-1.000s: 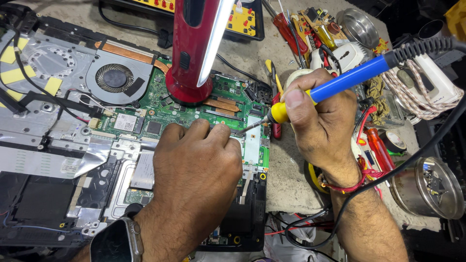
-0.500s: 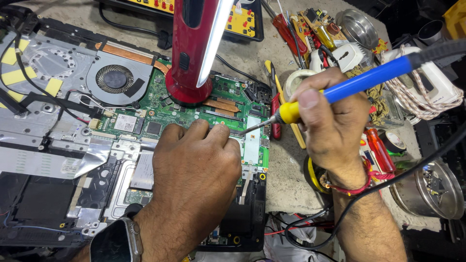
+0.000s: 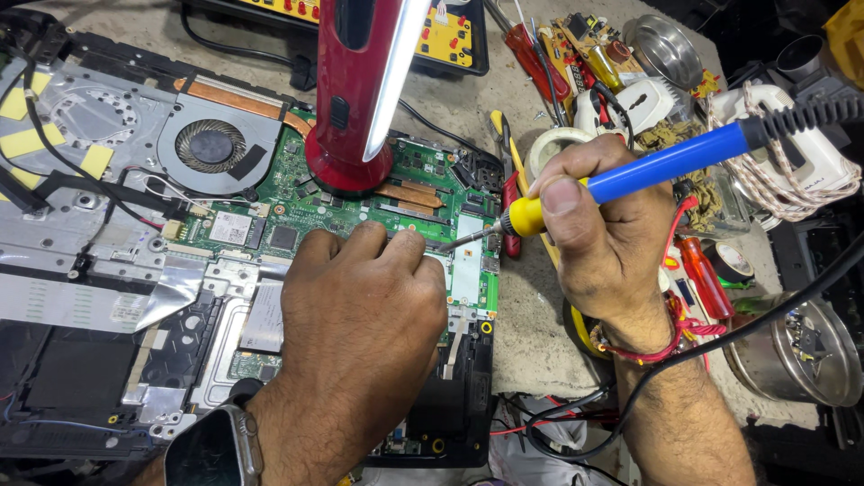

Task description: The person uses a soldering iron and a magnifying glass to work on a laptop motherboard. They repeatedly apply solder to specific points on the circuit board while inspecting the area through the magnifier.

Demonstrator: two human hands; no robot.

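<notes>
Two hands (image 3: pixel 360 306) (workbench (image 3: pixel 531 315) cluttered) over opened laptop (image 3: pixel 135 270).

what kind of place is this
Probably an electronics repair bench: an opened laptop with its green board bare, a soldering iron in the right hand, and screwdrivers scattered about.

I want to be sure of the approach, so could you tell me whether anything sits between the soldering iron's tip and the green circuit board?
Nothing visible does. The soldering iron, in the right hand, has its tip right at the circuit board beside the left hand. The red lamp stands further back, off that line.
</notes>
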